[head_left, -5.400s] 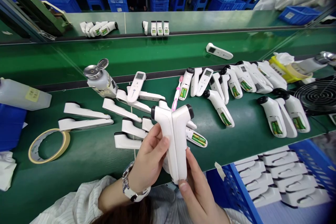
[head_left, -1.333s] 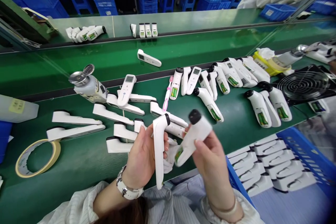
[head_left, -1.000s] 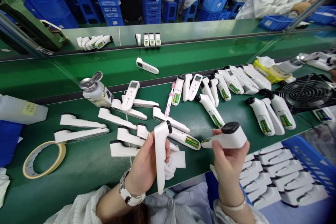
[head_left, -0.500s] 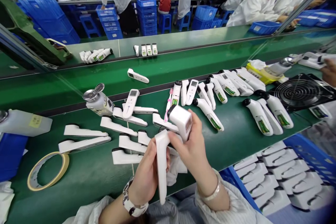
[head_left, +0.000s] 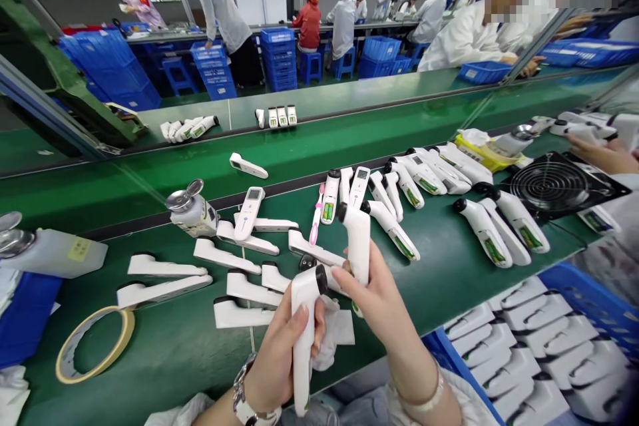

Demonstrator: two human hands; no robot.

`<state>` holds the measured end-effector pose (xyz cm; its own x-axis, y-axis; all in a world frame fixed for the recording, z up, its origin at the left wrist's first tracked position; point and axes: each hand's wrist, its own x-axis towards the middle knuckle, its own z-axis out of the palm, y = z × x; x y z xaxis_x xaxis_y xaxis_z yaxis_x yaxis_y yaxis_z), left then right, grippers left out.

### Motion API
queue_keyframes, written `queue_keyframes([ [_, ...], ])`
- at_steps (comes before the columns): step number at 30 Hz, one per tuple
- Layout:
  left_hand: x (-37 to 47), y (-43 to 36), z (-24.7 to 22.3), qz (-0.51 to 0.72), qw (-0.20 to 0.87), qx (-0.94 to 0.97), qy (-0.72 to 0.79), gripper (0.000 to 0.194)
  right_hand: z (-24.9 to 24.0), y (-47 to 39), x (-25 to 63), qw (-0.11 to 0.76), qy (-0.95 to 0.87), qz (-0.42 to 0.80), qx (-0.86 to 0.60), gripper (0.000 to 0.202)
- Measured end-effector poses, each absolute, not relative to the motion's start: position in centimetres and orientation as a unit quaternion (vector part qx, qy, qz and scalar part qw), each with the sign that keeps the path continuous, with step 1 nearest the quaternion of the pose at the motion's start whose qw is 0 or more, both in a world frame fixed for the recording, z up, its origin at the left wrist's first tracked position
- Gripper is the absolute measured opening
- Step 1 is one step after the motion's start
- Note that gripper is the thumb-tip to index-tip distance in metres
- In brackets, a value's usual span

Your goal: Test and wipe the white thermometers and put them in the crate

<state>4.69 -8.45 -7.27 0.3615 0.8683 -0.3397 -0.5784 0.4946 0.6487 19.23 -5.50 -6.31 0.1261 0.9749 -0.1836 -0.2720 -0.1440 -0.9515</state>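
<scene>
Gripping 1 thermometer (head_left: 302, 333), left hand (head_left: 279, 359); right hand (head_left: 382, 309) grasps another (head_left: 358, 243) beside it.

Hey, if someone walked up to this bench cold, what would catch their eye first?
Two hands at bottom centre, each gripping a white thermometer: the left hand holds one upright, the right hand another. Dozens more white units litter the green bench, beside a tape roll at left and a black fan at right.

Both hands (head_left: 284, 353) closed, raised together.
</scene>
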Motion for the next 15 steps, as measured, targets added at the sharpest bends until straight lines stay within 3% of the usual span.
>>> queue_keyframes([
  [4, 5.0, -7.9, -6.0, 0.415, 0.823, 0.177, 0.346, 0.043, -6.8, -7.4, 20.4, 0.543, -0.253, 0.665, -0.447, 0.021],
  [10, 6.1, -7.2, -4.2, 0.392, 0.832, 0.170, 0.353, 0.048, -7.3, -9.5, 20.0, 0.509, -0.140, 0.780, -0.336, 0.051],
  [15, 6.9, -7.1, -4.0, 0.377, 0.832, 0.190, 0.361, 0.052, -7.5, -10.4, 20.0, 0.500, -0.101, 0.799, -0.320, 0.050],
])
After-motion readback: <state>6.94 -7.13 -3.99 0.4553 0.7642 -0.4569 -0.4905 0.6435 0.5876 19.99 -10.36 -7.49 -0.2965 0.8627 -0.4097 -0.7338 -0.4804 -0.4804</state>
